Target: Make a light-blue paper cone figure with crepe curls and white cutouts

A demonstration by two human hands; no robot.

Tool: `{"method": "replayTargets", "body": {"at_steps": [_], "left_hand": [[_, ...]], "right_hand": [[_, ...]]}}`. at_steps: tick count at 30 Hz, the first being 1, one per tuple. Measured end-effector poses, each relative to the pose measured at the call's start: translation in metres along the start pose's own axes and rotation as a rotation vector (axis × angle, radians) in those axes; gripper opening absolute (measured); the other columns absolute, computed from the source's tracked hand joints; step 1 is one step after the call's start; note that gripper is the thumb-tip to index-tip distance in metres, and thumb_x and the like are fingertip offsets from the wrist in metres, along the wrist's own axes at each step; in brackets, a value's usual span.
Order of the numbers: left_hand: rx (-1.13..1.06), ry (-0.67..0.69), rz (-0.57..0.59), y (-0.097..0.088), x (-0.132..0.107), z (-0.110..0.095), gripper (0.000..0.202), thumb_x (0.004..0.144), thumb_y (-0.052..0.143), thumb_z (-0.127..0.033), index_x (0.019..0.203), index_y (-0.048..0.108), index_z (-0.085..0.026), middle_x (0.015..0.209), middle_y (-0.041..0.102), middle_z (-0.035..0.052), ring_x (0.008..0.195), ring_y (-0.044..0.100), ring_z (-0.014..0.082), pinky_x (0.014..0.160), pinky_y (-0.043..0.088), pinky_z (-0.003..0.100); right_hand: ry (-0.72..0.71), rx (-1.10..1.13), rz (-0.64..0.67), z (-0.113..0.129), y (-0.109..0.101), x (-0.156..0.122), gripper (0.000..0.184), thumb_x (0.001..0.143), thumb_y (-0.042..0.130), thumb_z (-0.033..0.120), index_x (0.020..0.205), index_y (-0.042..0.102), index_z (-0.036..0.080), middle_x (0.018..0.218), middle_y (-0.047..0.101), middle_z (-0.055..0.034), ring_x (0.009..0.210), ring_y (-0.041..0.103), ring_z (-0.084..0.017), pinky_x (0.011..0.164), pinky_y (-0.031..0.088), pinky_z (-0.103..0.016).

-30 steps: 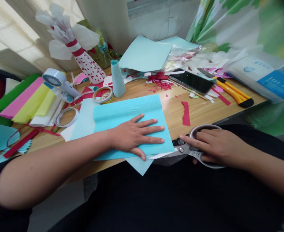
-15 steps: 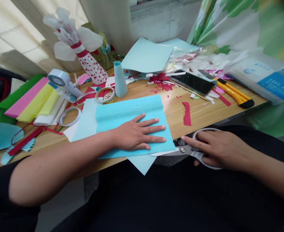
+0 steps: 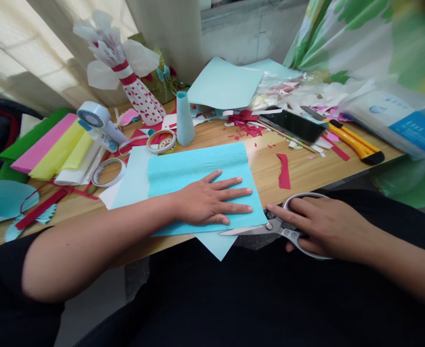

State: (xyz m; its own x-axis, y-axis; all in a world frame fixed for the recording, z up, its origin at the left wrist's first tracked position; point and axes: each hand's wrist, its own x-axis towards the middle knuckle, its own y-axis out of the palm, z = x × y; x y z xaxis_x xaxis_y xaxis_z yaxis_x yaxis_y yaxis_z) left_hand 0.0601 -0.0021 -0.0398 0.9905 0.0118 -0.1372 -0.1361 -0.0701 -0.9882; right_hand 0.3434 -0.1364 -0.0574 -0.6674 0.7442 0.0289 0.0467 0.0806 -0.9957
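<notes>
My left hand [image 3: 212, 200] lies flat, fingers spread, on a sheet of light blue crepe paper [image 3: 198, 166] at the near edge of the wooden table [image 3: 306, 171]. A paler blue sheet [image 3: 214, 245] pokes out beneath it over the table edge. My right hand [image 3: 324, 224] grips the white handles of a pair of scissors [image 3: 270, 227]. The blades point left along the lower right edge of the blue paper, just touching it.
On the left lie tape rolls [image 3: 108, 172], a tape dispenser [image 3: 97, 120], coloured paper sheets [image 3: 49, 149] and a blue paper cone [image 3: 184, 118]. Behind are a phone [image 3: 294, 126], a yellow utility knife [image 3: 357, 142], red paper scraps [image 3: 284, 171] and a polka-dot paper bouquet [image 3: 126, 77].
The scissors have slid left toward the paper, the blades now showing at its lower right edge. My left hand stays flat on the sheet.
</notes>
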Motion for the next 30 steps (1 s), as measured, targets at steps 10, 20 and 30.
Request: {"method": "replayTargets", "body": {"at_steps": [10,20,30], "left_hand": [[-0.008,0.003,-0.014,0.002,0.0,0.0,0.053,0.091,0.028,-0.054,0.141,0.027,-0.036,0.153,0.017,-0.0031,0.141,0.009,0.0236,0.111,0.0,0.052],[-0.068,0.03,-0.045,-0.013,-0.019,0.002,0.048,0.092,0.033,-0.049,0.135,0.042,-0.03,0.147,0.035,0.0062,0.137,0.025,0.0263,0.11,0.01,0.051],[-0.086,0.027,0.006,0.0,-0.035,0.009,0.069,0.08,0.037,-0.069,0.141,0.03,-0.036,0.153,0.018,-0.0002,0.141,0.011,0.029,0.111,0.001,0.052]], "right_hand": [[-0.11,-0.049,-0.082,-0.008,0.005,0.0,0.056,0.081,0.055,0.032,0.133,0.042,0.015,0.089,0.066,-0.0073,0.075,0.061,-0.022,0.067,0.042,-0.031],[-0.102,-0.017,-0.061,-0.008,0.008,-0.005,0.059,0.085,0.051,0.028,0.141,0.034,0.016,0.084,0.066,-0.0066,0.077,0.06,-0.024,0.068,0.045,-0.033],[-0.031,-0.042,-0.007,-0.007,0.004,-0.004,0.061,0.082,0.054,0.041,0.137,0.041,0.021,0.084,0.059,-0.006,0.071,0.056,-0.021,0.061,0.039,-0.03]]}}
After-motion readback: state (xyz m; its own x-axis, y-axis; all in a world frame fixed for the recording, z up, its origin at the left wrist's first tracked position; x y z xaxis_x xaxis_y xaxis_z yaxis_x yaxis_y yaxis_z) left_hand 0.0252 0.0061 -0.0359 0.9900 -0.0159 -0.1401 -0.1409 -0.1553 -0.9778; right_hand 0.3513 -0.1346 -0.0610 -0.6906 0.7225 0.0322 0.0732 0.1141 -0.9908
